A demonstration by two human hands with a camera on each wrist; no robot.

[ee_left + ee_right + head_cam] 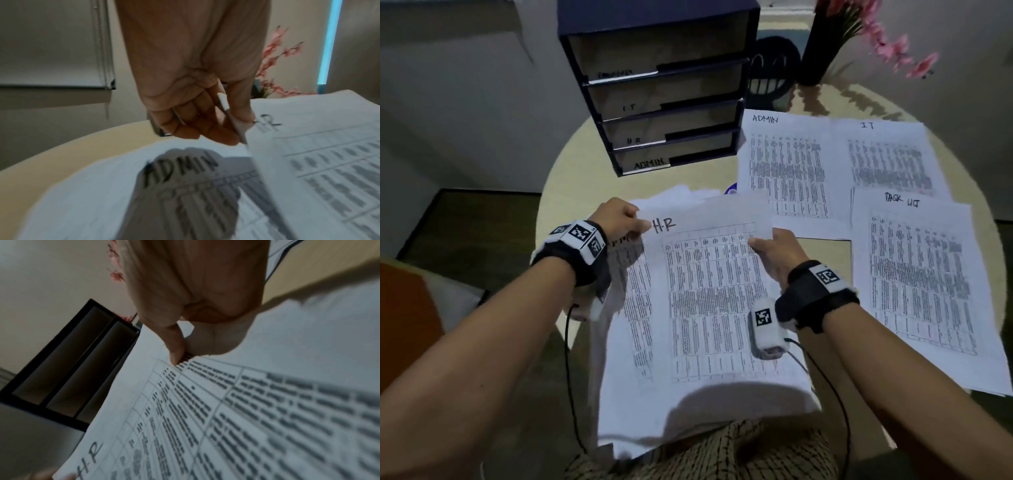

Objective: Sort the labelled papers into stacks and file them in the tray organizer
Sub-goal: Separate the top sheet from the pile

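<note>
A sheet marked HR (709, 291) is held just above the unsorted pile (640, 404) at the table's near edge. My left hand (619, 219) pinches its top left corner (238, 128). My right hand (777, 250) pinches its top right edge, thumb on the print (176, 353). Beneath it lies a sheet marked ADMIN (180, 168). Sorted sheets lie to the right: ADMIN (784, 171), IT (887, 157) and TASK LIST (924, 284). The dark tray organizer (664, 85) stands at the back, its lower shelves labelled IT, HR and ADMIN.
A dark vase with pink flowers (825, 51) stands behind the sorted sheets, next to a dark smiley-face object (770, 75). A bare patch of the round beige table (825, 253) shows between the HR sheet and the TASK LIST sheet. Cables hang from both wrists.
</note>
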